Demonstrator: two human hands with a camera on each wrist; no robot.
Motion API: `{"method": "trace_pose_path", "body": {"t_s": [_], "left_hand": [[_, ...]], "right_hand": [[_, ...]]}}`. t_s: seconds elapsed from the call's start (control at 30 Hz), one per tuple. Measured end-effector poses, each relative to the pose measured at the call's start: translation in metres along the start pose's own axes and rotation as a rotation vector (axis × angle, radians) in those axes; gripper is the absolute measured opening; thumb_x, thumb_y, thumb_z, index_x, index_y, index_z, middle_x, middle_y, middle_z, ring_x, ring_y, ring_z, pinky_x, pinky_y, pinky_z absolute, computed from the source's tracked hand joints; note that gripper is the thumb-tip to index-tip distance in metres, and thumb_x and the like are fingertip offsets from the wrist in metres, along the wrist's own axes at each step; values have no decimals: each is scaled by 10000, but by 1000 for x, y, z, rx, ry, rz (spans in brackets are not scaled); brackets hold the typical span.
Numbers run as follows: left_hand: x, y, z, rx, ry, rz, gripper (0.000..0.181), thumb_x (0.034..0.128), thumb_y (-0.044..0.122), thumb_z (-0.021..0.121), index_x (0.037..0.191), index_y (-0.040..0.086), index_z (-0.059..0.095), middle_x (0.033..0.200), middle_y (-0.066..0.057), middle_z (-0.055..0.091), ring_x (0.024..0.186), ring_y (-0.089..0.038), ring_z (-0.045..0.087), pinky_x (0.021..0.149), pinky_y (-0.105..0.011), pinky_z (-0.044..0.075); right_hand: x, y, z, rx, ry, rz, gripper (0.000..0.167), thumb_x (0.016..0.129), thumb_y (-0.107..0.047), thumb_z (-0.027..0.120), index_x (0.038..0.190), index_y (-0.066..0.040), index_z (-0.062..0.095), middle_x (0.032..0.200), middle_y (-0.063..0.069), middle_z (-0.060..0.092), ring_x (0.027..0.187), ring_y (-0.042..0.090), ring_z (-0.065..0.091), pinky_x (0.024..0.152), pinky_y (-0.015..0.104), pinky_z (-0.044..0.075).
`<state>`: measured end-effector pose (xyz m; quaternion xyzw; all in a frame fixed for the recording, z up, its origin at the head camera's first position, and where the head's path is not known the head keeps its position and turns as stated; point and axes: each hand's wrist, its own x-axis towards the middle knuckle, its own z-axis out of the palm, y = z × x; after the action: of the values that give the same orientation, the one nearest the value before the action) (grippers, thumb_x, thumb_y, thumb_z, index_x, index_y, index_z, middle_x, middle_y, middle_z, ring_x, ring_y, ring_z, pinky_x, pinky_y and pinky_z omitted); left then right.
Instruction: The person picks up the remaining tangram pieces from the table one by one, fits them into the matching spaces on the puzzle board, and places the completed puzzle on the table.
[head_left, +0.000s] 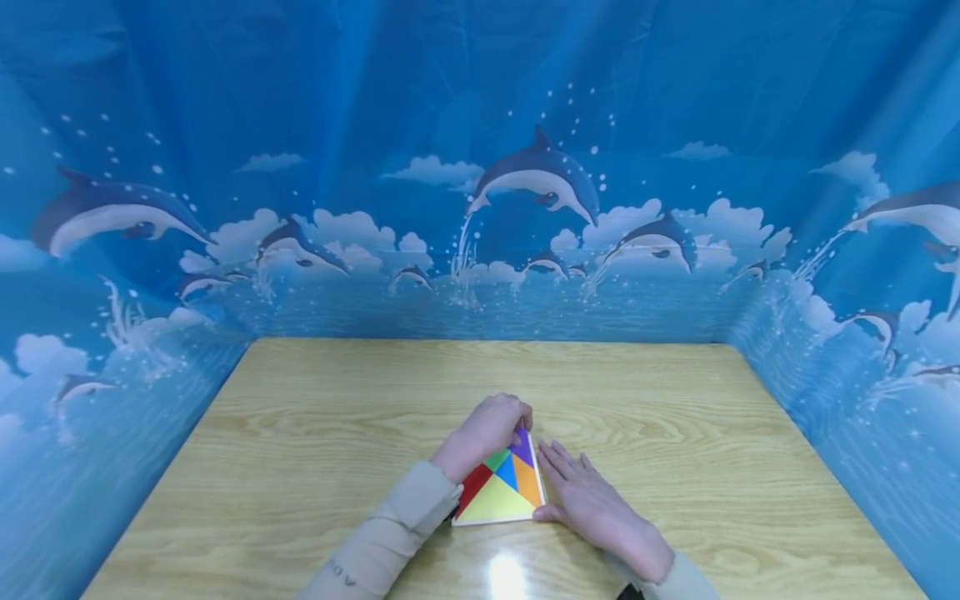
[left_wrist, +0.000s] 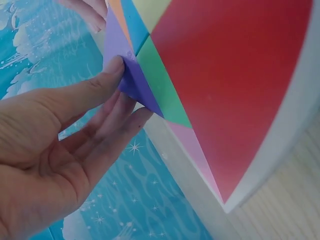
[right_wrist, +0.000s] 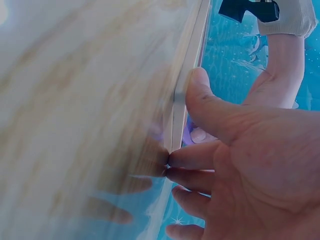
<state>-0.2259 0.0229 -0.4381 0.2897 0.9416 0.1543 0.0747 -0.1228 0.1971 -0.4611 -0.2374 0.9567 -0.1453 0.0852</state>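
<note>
A tangram puzzle in a white tray [head_left: 491,522] lies flat on the wooden table, its red, yellow, green, blue, orange and pink pieces side by side. At the tray's far right corner, my left hand [head_left: 491,427] pinches the purple triangle [left_wrist: 131,82], thumb on its face and fingers at its outer edge. How far the triangle sits within the tray cannot be told. My right hand [head_left: 596,508] rests along the tray's right side, fingers straight, its thumb [right_wrist: 200,87] touching the rim near the front corner.
The wood-grain table [head_left: 337,417] stretches around the puzzle on every side. A blue curtain [head_left: 360,283] printed with dolphins and clouds hangs behind the table and along both sides. A bright light reflection shows on the tabletop near the front.
</note>
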Motion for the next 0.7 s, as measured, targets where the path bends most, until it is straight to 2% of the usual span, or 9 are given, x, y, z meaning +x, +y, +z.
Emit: {"method": "trace_pose_path", "body": {"t_s": [0.27, 0.4, 0.47, 0.6, 0.7], "left_hand": [[-2, 0, 4, 38, 18, -11, 265, 823, 166, 849, 1071, 131, 765, 986, 7, 733, 882, -116, 646, 807, -223, 549], [-6, -6, 0, 33, 62, -11, 139, 910, 203, 775, 1041, 156, 766, 950, 32, 716, 855, -100, 640, 779, -222, 547], [-11, -9, -4, 7, 108, -21, 105, 954, 214, 725, 1036, 164, 769, 942, 43, 720, 864, -102, 656, 790, -234, 558], [-24, -14, -15, -90, 199, -86, 132, 992, 200, 673, 1064, 148, 770, 989, 23, 742, 929, -144, 691, 844, -300, 581], [-38, -19, -20, -127, 228, -157, 185, 994, 199, 668, 1135, 111, 750, 1070, -35, 740, 1002, -206, 691, 878, -365, 580]], "right_hand": [[0, -1, 0, 10, -6, 17, 853, 926, -474, 661, 1521, 59, 362, 1623, 213, 287, 1503, 403, 256, 1174, 648, 247], [1, -2, 0, 10, -21, 39, 843, 935, -469, 656, 1533, 41, 351, 1634, 192, 274, 1513, 384, 240, 1188, 631, 236], [2, -2, 1, 11, -24, 45, 843, 936, -469, 658, 1537, 36, 348, 1637, 187, 269, 1516, 381, 235, 1191, 626, 234], [1, -2, 2, 19, -16, 46, 844, 934, -458, 669, 1538, 37, 348, 1636, 190, 274, 1514, 386, 239, 1192, 625, 234], [0, -2, 2, 30, -5, 42, 846, 932, -446, 676, 1536, 44, 345, 1632, 199, 278, 1510, 395, 246, 1190, 627, 235]]}}
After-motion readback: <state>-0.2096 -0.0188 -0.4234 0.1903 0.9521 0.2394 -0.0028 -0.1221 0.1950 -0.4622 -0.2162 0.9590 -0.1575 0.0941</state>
